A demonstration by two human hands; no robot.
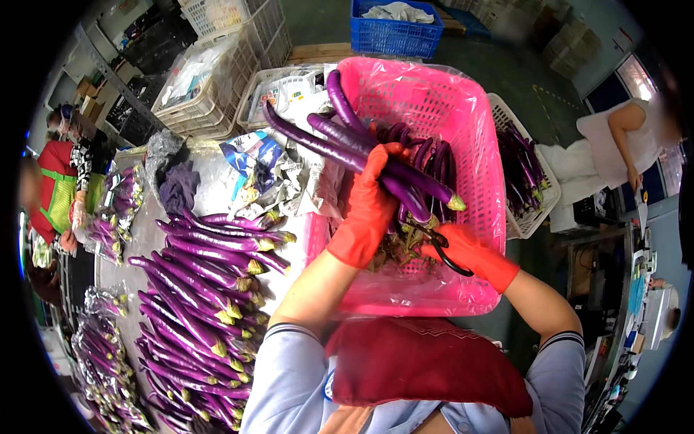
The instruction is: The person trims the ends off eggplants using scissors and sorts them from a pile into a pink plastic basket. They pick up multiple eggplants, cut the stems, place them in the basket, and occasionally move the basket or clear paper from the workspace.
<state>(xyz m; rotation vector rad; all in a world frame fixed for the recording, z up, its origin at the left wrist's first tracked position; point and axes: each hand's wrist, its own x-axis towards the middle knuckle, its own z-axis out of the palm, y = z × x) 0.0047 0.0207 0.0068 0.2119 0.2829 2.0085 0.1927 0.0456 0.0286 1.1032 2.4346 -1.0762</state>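
My left hand (pixel 374 195), in a red rubber glove, is closed around several long purple eggplants (pixel 331 146), their green-capped stem ends pointing to the lower right. My right hand (pixel 471 252), gloved alike, grips black-handled scissors (pixel 445 252) at the stem end of one of them. Both hands are over a pink plastic basket (pixel 477 130) lined with clear film. More eggplants (pixel 442 163) and cut stem bits (pixel 398 252) lie inside the basket. Left of it, a large pile of eggplants (pixel 195 304) covers part of the metal table (pixel 119 276).
Crumpled newspaper and plastic bags (pixel 271 168) lie beyond the pile. Film-wrapped eggplants (pixel 103 358) are at the far left, near a person in a red top. A white crate (pixel 547 200) of eggplants stands right of the basket, with another person beyond. Stacked crates (pixel 217 92) stand behind.
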